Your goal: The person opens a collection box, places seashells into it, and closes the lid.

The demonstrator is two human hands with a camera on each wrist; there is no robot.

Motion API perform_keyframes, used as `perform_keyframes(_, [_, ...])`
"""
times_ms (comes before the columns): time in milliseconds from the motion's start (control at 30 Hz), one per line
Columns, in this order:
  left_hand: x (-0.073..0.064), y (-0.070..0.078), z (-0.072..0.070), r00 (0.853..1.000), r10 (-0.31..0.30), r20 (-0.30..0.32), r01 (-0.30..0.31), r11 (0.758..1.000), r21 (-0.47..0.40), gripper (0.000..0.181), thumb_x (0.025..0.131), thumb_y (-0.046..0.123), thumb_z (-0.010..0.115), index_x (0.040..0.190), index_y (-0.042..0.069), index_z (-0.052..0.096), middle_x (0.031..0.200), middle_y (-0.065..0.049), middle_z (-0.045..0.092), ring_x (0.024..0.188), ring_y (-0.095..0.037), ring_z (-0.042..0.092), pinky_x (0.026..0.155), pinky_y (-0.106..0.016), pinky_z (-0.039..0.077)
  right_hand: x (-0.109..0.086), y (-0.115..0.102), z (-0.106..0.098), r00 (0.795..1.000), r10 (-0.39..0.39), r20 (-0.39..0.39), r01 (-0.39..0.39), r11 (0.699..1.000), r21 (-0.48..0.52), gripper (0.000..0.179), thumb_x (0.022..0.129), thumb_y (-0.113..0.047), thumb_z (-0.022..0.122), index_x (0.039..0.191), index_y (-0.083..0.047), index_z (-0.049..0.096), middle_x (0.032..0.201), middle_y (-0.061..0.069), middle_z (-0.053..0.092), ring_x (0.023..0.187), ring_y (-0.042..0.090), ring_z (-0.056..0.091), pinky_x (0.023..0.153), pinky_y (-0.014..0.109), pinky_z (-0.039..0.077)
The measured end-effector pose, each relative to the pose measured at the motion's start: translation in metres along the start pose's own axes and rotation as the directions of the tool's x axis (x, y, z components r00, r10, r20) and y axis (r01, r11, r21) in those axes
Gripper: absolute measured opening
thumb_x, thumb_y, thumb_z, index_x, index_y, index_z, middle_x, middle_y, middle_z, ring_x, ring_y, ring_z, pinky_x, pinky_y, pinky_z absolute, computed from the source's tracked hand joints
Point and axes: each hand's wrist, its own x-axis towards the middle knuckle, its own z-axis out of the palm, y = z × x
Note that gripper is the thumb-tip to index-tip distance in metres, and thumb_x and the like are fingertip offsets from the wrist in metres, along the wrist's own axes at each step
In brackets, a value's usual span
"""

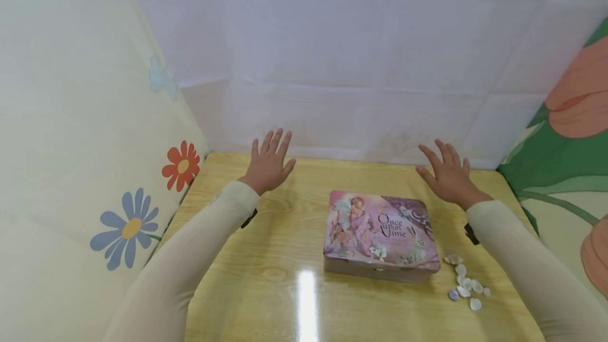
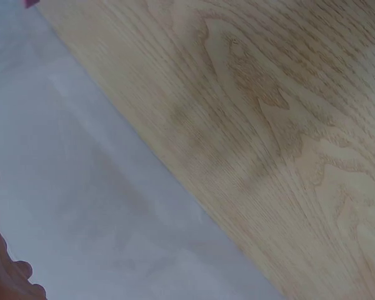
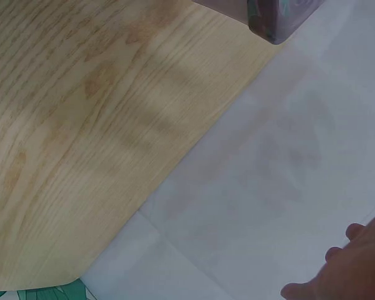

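Observation:
My left hand is held up over the far left part of the table, fingers spread and holding nothing. On the other side, my right hand hovers past the box's far right corner with its fingers apart, also holding nothing. Between and nearer than both lies a pink tin box with a fairy picture and "Once upon a Time" on its lid, which is down. A small clasp shows on its front. Right of the box lie several pale seashells. In the right wrist view a corner of the box appears at the top.
The wooden table reflects a bright light strip. A white cloth hangs behind its far edge. Flower-printed panels stand at the left and right.

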Motion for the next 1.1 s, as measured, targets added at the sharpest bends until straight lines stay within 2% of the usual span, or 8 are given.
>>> perform_keyframes(367, [-0.001, 0.008, 0.006, 1.000, 0.027, -0.008, -0.027, 1.000, -0.004, 0.072, 0.104, 0.045, 0.035, 0.158, 0.015, -0.003, 0.163, -0.013, 0.000, 0.148, -0.034, -0.001, 0.113, -0.065, 0.001, -0.009, 0.008, 0.005, 0.999, -0.004, -0.039, 0.004, 1.000, 0.011, 0.067, 0.102, -0.055, 0.034, 0.157, -0.022, 0.015, 0.161, 0.021, -0.003, 0.144, 0.047, -0.006, 0.101, 0.079, -0.003])
perform_keyframes(567, [-0.007, 0.020, 0.007, 0.996, 0.084, -0.040, -0.086, 0.995, -0.042, 0.073, 0.104, 0.045, 0.037, 0.158, 0.015, -0.002, 0.163, -0.010, 0.000, 0.148, -0.031, 0.000, 0.113, -0.065, 0.002, -0.020, 0.006, 0.003, 0.997, -0.040, -0.072, 0.042, 0.999, 0.026, 0.065, 0.103, -0.051, 0.036, 0.157, -0.022, 0.015, 0.160, 0.022, -0.001, 0.143, 0.048, -0.004, 0.101, 0.079, -0.002])
perform_keyframes(733, [-0.016, 0.034, 0.010, 0.982, 0.177, -0.069, -0.181, 0.981, -0.070, 0.074, 0.104, 0.046, 0.037, 0.158, 0.014, -0.002, 0.164, -0.007, 0.001, 0.148, -0.029, 0.002, 0.113, -0.064, 0.005, -0.030, -0.001, 0.003, 0.985, -0.123, -0.118, 0.126, 0.992, 0.019, 0.062, 0.104, -0.045, 0.040, 0.157, -0.020, 0.019, 0.159, 0.023, 0.004, 0.143, 0.049, 0.003, 0.100, 0.078, 0.006])
perform_keyframes(933, [-0.031, 0.057, 0.012, 0.951, 0.294, -0.095, -0.303, 0.947, -0.103, 0.075, 0.103, 0.047, 0.038, 0.158, 0.013, -0.001, 0.164, -0.007, 0.003, 0.148, -0.029, 0.004, 0.113, -0.063, 0.008, -0.046, -0.012, 0.010, 0.963, -0.214, -0.164, 0.218, 0.976, 0.010, 0.060, 0.103, -0.041, 0.045, 0.155, -0.020, 0.023, 0.157, 0.023, 0.010, 0.141, 0.047, 0.010, 0.101, 0.075, 0.012])
perform_keyframes(1100, [-0.043, 0.070, 0.016, 0.939, 0.331, -0.095, -0.342, 0.929, -0.138, 0.075, 0.103, 0.047, 0.038, 0.158, 0.014, -0.002, 0.164, -0.005, 0.001, 0.149, -0.028, 0.003, 0.115, -0.060, 0.006, -0.058, -0.022, 0.015, 0.940, -0.281, -0.193, 0.286, 0.958, -0.004, 0.060, 0.102, -0.035, 0.050, 0.154, -0.018, 0.026, 0.156, 0.023, 0.015, 0.140, 0.048, 0.014, 0.101, 0.074, 0.014])
